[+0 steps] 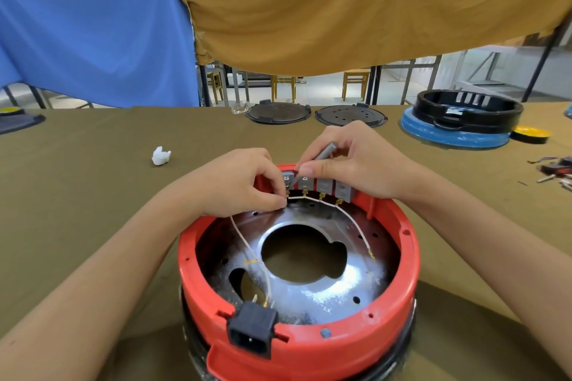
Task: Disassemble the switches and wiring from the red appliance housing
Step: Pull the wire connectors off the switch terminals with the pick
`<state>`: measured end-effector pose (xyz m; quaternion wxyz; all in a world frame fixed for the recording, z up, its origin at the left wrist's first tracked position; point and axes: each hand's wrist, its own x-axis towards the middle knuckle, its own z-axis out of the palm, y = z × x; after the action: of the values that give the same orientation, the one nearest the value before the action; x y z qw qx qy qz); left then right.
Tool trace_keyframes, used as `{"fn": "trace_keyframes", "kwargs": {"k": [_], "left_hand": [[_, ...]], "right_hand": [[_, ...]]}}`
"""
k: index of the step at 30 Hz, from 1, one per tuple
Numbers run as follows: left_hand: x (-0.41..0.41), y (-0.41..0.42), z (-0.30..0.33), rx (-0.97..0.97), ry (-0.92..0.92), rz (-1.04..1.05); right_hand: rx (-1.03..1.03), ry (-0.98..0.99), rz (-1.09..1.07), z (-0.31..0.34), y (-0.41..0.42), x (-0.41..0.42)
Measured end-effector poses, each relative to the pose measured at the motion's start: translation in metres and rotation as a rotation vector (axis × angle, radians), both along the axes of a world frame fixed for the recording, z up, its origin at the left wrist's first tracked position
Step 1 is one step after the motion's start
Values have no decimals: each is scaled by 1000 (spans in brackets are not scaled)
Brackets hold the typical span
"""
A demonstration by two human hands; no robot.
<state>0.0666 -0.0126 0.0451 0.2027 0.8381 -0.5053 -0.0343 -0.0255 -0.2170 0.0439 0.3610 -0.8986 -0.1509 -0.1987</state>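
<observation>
- Head view: the red appliance housing [405,260] sits open side up on the olive-covered tabletop [93,195], low in the middle of the frame, its rim running from 7 o'clock round to 4 o'clock
- Inside it lies a shiny metal plate [334,291] with a large round cut-out at its centre
- At the housing's 12 o'clock wall stand four grey switches [324,187] side by side, brass terminals beneath them joined by a white wire [353,216]
- One run of the wire curves down the 3 o'clock side of the plate and ends in a loose terminal; another runs from 10 o'clock down to the black power socket [251,332] clipped into the rim at 6 o'clock
- Left hand [244,182]: its grip is clenched in a pinch at the terminals under the leftmost switch; exactly what the fingertips hold I cannot tell
- Right hand [349,161]: grasping a slim grey metal tool [323,151] between thumb and fingers, tip angled down to the top of the leftmost switches
- At 10 o'clock of the housing, well apart, a small crumpled white wad [161,156] lies on the tabletop
- At 12 o'clock, on the far edge, two dark round plates [278,113] lie flat
- At 2 o'clock a black ring housing [469,110] rests on a blue base [452,133], a yellow disc just beside it
- At 3 o'clock lie loose wires and small parts [554,170]
- Blue and mustard cloths hang behind
</observation>
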Motion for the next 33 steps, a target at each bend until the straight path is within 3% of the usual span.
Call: {"fn": "trace_keyframes", "kwargs": {"k": [13, 20, 27, 33], "left_hand": [[0, 0, 0, -2, -14, -19], [0, 0, 0, -2, 9, -8], [0, 0, 1, 0, 28, 24], [0, 0, 1, -16, 34, 12]], "right_hand": [[143, 161, -73, 2, 4, 15], [200, 143, -72, -1, 5, 12], [-81, -24, -84, 2, 8, 1], [3, 39, -86, 3, 10, 8]]}}
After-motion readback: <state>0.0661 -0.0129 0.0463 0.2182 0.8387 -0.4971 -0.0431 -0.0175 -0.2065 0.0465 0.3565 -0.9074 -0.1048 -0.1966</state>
